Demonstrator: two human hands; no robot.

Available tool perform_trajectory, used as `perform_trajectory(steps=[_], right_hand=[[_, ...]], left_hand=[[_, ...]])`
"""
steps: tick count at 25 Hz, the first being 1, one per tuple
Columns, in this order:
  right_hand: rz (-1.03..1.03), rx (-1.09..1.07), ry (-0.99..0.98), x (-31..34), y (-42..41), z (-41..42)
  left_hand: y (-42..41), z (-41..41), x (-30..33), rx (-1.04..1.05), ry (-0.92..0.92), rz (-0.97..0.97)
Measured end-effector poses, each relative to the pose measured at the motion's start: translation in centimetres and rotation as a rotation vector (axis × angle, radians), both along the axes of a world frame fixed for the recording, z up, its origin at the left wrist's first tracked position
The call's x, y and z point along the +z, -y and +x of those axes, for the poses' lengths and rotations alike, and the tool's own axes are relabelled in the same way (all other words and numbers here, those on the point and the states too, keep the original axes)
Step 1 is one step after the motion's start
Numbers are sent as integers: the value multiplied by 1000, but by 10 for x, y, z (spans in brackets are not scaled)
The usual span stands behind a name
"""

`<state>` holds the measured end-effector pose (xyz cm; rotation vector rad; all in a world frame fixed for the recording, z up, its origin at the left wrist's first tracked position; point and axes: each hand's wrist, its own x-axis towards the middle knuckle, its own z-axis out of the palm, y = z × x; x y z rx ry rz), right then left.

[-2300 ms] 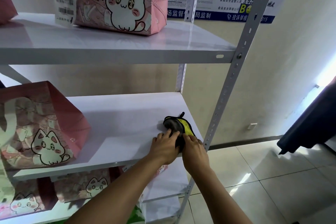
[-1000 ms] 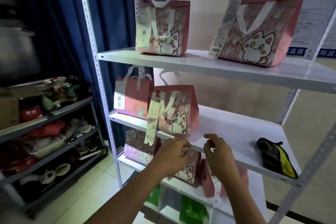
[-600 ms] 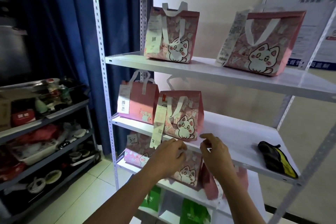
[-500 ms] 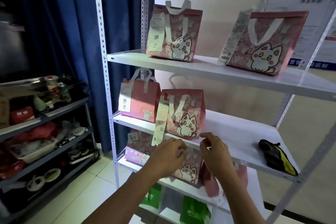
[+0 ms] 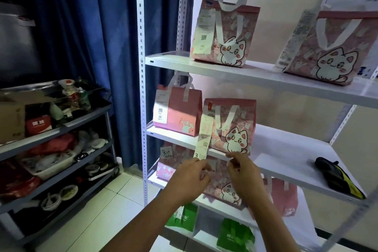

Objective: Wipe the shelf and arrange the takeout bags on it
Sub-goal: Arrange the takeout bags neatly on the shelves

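Just below the cat-print takeout bag, both hands reach its base: the left hand and right hand curl toward its lower corners, contact unclear. Arranging seems underway; next, slide it along the middle shelf toward the cloth.

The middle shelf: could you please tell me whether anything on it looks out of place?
Yes. A black and yellow cloth lies crumpled at the right end of the middle shelf, which otherwise holds takeout bags. The cat bag's receipt also hangs past the shelf's front edge.
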<state>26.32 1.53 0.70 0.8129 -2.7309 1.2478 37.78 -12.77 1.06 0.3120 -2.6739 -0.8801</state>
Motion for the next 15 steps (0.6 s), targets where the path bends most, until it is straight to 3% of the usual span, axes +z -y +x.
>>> perform_trajectory(steps=[5, 15], right_hand=[[1, -9, 36, 10, 12, -1], [-40, -108, -113, 45, -11, -88]], left_hand=[[24, -17, -7, -3, -31, 18], [7, -105, 50, -105, -128, -75]])
